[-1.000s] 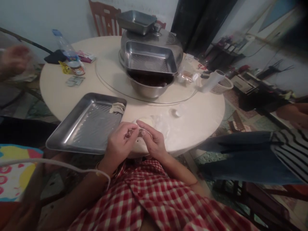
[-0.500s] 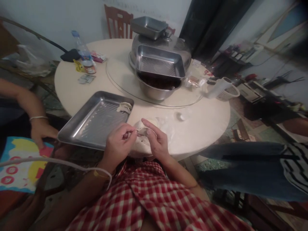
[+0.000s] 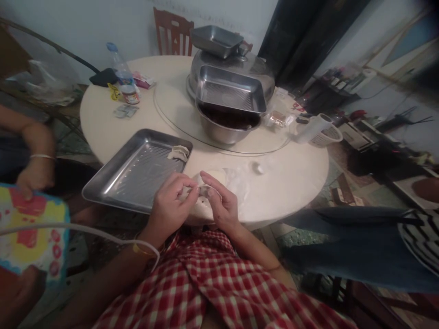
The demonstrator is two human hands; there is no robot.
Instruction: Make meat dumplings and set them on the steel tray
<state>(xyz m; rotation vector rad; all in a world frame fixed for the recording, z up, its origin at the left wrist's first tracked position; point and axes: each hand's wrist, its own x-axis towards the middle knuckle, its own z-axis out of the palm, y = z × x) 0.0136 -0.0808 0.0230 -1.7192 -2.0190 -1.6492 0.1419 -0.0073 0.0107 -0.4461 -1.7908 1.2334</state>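
Observation:
Both my hands meet above the table's near edge, around a pale dumpling [image 3: 206,187]. My left hand [image 3: 173,197] pinches the dumpling's left side between thumb and fingertips. Around its right side curl the fingers of my right hand [image 3: 223,203], the thumb pressed on the dough. The dumpling's filling is mostly hidden by my fingers. Left of my hands lies a shallow metal tray [image 3: 120,171], and folded dumplings [image 3: 179,153] rest in its far right corner. Just beyond my hands are pale dough wrappers [image 3: 219,174], partly covered, beside a crumpled clear plastic sheet [image 3: 238,180].
A metal bowl [image 3: 224,132] with dark contents stands on the glass turntable [image 3: 171,121], a second tray [image 3: 229,91] across it. A bottle [image 3: 118,64] and jar [image 3: 130,94] stand at far left. Another person's hand [image 3: 34,178] holds a colourful fan-like sheet [image 3: 41,228].
My fingers have shifted slightly along the dumpling's edge, both hands still on it. At left, the other person's colourful sheet has swung and turned. The view has moved a little.

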